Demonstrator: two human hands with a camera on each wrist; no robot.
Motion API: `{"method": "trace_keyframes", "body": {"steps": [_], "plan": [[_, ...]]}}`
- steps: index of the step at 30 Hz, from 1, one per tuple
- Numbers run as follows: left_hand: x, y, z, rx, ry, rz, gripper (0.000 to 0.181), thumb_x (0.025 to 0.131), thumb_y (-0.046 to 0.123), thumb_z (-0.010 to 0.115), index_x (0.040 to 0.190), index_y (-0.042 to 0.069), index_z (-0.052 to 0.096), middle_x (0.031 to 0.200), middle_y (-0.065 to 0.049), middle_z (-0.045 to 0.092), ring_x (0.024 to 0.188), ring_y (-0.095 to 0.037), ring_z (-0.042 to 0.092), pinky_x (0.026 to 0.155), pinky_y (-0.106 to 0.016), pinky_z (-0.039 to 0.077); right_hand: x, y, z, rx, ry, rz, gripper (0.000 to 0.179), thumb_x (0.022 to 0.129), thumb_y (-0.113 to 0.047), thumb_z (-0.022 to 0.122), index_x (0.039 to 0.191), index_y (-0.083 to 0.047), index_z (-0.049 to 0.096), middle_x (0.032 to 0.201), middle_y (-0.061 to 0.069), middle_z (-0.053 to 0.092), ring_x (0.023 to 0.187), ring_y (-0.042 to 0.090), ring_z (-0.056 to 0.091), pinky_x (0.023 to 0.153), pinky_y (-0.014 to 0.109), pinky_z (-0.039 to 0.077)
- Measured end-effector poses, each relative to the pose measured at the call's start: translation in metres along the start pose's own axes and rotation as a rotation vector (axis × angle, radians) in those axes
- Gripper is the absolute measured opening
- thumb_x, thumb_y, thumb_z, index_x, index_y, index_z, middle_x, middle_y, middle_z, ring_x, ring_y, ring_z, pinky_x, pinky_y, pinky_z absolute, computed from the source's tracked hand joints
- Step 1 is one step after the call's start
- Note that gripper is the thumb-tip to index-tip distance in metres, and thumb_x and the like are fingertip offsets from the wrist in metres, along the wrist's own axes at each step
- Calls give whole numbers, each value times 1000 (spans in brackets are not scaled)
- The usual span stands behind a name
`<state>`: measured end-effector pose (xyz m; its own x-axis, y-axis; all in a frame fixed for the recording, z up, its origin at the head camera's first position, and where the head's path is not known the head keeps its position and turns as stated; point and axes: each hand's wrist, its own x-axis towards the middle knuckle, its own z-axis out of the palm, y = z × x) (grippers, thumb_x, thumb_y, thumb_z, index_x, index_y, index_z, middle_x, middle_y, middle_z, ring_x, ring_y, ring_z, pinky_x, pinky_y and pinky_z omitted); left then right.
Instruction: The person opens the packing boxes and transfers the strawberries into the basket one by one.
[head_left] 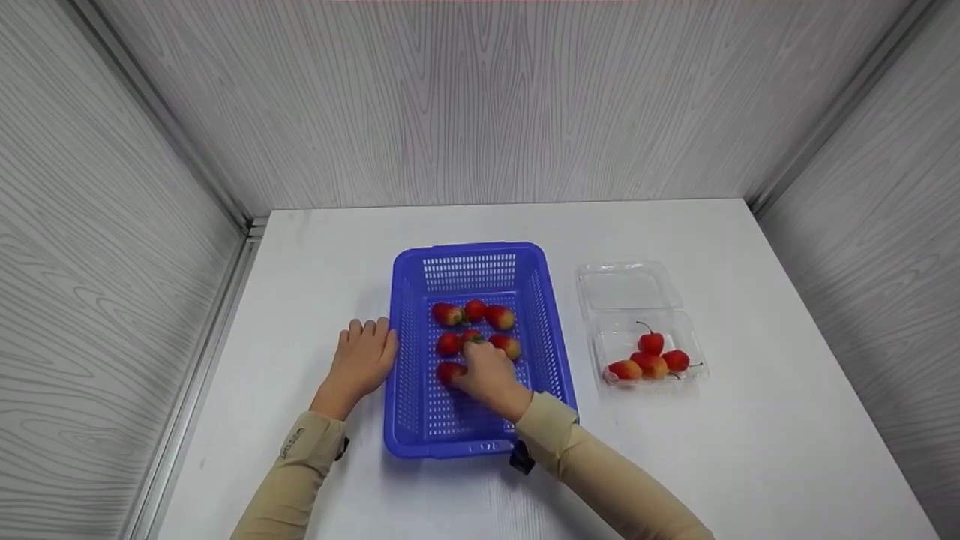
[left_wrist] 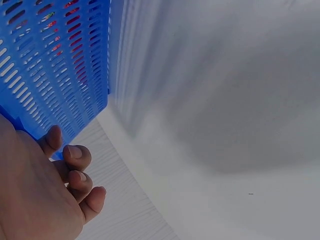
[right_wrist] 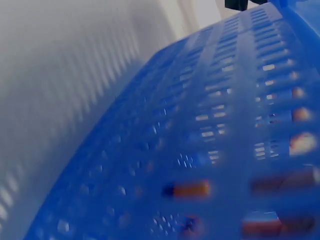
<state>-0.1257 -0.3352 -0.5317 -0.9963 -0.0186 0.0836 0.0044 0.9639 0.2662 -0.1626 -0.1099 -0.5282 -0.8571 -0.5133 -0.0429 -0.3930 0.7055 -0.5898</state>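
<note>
My right hand (head_left: 491,375) reaches into a blue plastic basket (head_left: 559,360), its thumb and fingers round a red fruit (head_left: 448,373) on the slotted floor. Above it, other red fruits lie in rough rows, including strawberry-like ones with yellowish ends (head_left: 500,317) and a rounder one (head_left: 475,309). Beside the basket's left wall is my left hand (head_left: 364,358), thumb side against the rim. In the left wrist view, the fingers of my left hand (left_wrist: 50,185) hang loosely bent with nothing in them. The right wrist view shows only the basket wall (right_wrist: 150,150), not the hand.
Right of the basket, a clear plastic clamshell box (head_left: 630,289) lies with its lid folded back. Several red, cherry-like fruits with stems (head_left: 651,343) sit in its near half. The white table (head_left: 787,420) is bounded by grey wood-grain panels (head_left: 480,105) at the back and sides.
</note>
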Motion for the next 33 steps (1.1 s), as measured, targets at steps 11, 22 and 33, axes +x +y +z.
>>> {"method": "trace_keyframes", "body": {"steps": [11, 22, 33], "plan": [[-1, -2, -3, 3, 22, 7, 28, 105, 24, 34, 101, 0, 48, 88, -17, 49, 84, -36, 40, 75, -48, 32, -22, 12, -37, 52, 6, -72, 26, 80, -17, 78, 96, 1, 69, 86, 14, 68, 71, 24, 61, 66, 41, 52], [2, -3, -1, 23, 12, 25, 30, 106, 25, 33, 103, -1, 49, 90, -17, 50, 85, -36, 40, 75, -48, 32, -34, 60, -125, 107, 180, -57, 17, 86, -13, 74, 93, 2, 69, 77, 10, 67, 64, 22, 59, 60, 36, 52], [0, -5, 4, -15, 10, 17, 30, 106, 25, 32, 103, 0, 48, 89, -16, 49, 84, -35, 39, 75, -49, 32, -50, 175, -175, -68, 293, -158, 15, 86, 5, 67, 99, -2, 70, 95, 14, 68, 85, 29, 62, 79, 47, 53]]}}
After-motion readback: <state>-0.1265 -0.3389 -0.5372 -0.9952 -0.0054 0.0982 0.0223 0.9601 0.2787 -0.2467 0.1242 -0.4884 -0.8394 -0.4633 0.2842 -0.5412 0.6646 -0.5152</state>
